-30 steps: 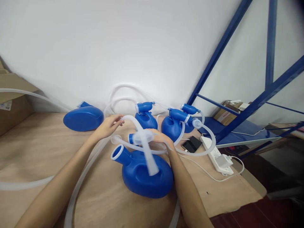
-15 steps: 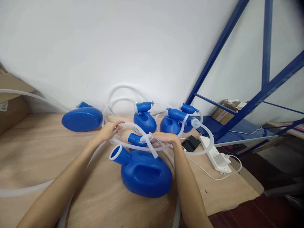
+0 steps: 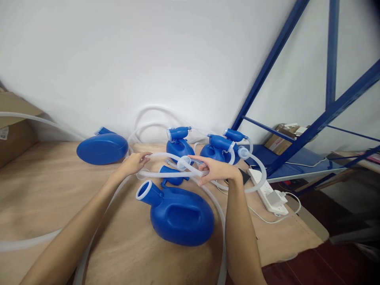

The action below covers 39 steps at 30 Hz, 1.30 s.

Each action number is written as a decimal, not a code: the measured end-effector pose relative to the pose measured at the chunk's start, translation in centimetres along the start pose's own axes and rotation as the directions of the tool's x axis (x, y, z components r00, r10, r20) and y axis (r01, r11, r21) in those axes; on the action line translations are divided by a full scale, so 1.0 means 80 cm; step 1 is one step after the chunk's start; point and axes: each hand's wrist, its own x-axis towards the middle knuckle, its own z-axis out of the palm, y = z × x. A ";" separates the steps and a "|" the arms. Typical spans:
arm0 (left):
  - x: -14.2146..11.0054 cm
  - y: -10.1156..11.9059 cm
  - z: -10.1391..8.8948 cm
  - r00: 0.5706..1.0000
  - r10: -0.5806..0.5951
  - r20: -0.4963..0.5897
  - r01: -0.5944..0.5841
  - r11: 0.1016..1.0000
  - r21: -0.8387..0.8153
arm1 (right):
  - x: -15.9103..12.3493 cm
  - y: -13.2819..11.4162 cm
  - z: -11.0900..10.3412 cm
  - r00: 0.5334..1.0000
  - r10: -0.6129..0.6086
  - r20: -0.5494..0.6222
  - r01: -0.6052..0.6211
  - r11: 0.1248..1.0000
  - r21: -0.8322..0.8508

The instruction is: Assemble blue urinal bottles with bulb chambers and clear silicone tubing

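Left hand: left hand [image 3: 133, 162] at 10 o'clock of the near bottle, fingers curled around the clear tube [image 3: 162, 157] – holding it.
Right hand: right hand [image 3: 216, 170] at 1 o'clock of the near bottle, thumb and fingers pinched on the same tube just beside its white funnel end [image 3: 184, 162].
Tube: arcs between both hands above the table, then loops down past the right forearm toward 6 o'clock.
Near bottle: blue bottle [image 3: 178, 213] lies on the wooden table [image 3: 44, 190], open neck pointing to 10 o'clock, below both hands – not touched.
Small part: blue connector [image 3: 172, 176] sits at 12 o'clock of the near bottle, under the tube.
Back row: three more blue bottles near the wall; one on its side [image 3: 102, 148] at 11 o'clock.
Right side: white power strip [image 3: 268, 196] and dark phone [image 3: 245, 176] at 3 o'clock of the right hand.
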 end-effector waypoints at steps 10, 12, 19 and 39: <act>0.005 -0.003 0.003 0.997 -0.078 0.028 0.079 0.994 -0.069 | -0.009 -0.023 0.005 0.959 -0.085 -0.270 0.074 0.996 -0.052; 0.005 -0.003 0.000 0.998 -0.058 0.041 0.061 0.993 -0.099 | -0.011 -0.024 0.006 0.939 -0.118 -0.324 0.091 0.991 -0.097; 0.003 -0.004 -0.019 0.996 0.006 0.091 0.011 0.983 -0.184 | -0.004 -0.026 0.007 0.858 -0.257 -0.445 0.074 0.918 -0.388; -0.064 0.121 -0.028 0.803 0.311 -0.508 -0.209 0.946 0.248 | 0.012 -0.033 0.024 0.676 -0.455 -0.580 0.213 0.874 -0.437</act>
